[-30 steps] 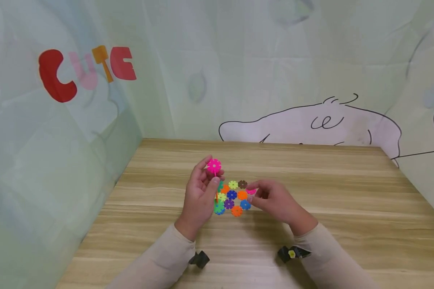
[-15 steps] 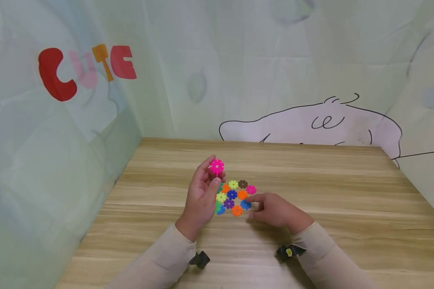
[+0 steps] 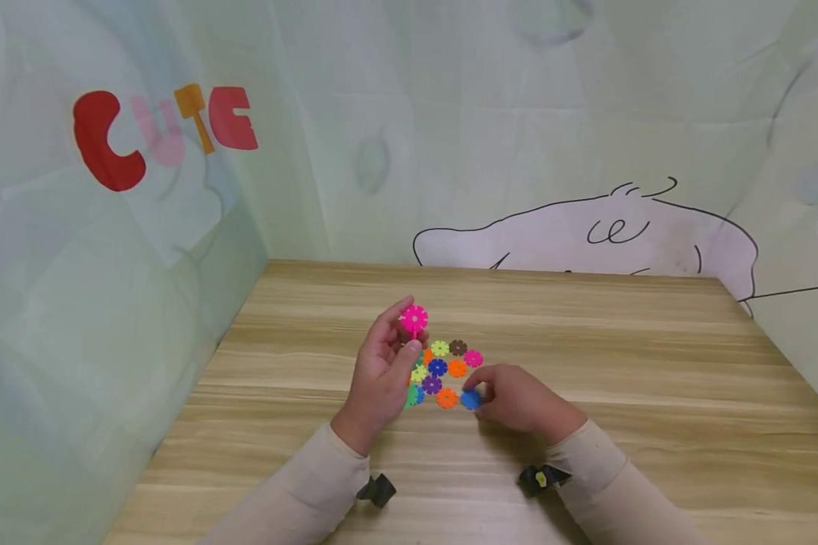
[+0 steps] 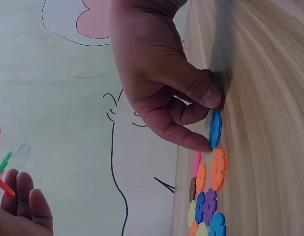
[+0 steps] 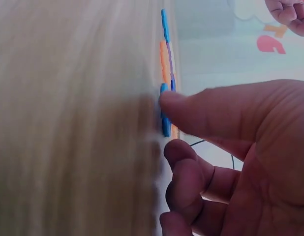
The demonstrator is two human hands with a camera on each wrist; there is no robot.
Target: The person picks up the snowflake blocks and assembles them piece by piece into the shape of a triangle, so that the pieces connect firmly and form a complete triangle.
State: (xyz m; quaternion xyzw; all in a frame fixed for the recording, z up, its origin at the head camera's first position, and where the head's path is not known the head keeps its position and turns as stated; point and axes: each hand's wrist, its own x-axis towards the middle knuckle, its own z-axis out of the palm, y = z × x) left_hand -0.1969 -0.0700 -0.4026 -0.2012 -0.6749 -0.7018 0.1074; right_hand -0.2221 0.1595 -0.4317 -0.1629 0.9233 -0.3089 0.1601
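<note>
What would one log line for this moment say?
left hand: holds pink disc | right hand: pinches blue disc | table: loose discs

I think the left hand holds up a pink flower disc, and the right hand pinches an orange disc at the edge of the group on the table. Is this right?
Not quite. The disc the right hand pinches is the blue disc, not orange; the head and left wrist views show this. The left hand does hold up the pink flower disc, and the group lies on the table.

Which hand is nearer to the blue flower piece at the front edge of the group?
Right. The right hand pinches the blue flower piece on the table; the left hand is apart, holding up a pink flower piece.
</note>
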